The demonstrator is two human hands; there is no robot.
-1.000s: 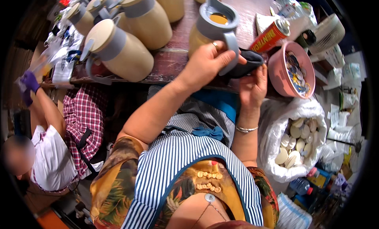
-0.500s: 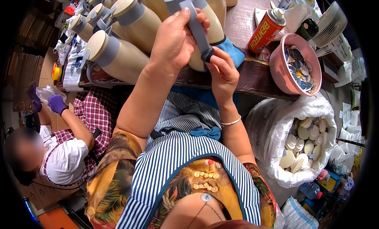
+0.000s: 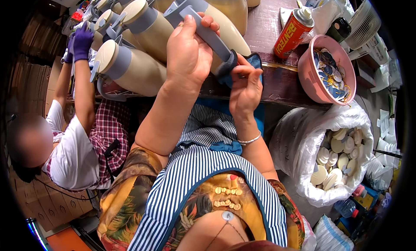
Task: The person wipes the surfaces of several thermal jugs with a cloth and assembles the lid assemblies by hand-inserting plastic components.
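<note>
At the bench's near edge, a cream jug (image 3: 225, 28) was held by its grey handle in the left hand's (image 3: 188, 56) clenched grip. A dark cloth (image 3: 227, 69), pinched in the right hand (image 3: 245, 88), was pressed to the handle's base. The wiping step seemed underway; next, the cloth likely needed drawing along the handle.

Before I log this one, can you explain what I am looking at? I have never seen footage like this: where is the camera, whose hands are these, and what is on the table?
The camera sits on a person's head and looks down, so the arms coming from the lower edge are their own; the wide lens bends the edges. The left hand grips the grey handle of a beige jug lying tilted on the dark wooden table. The right hand presses a dark blue cloth at the handle's lower end. More beige jugs lie at left. At right stand a red spray can and a pink bowl of small round pieces. Below, a white bag holds pale round lids. The purple-gloved hand belongs to a co-worker.
</note>
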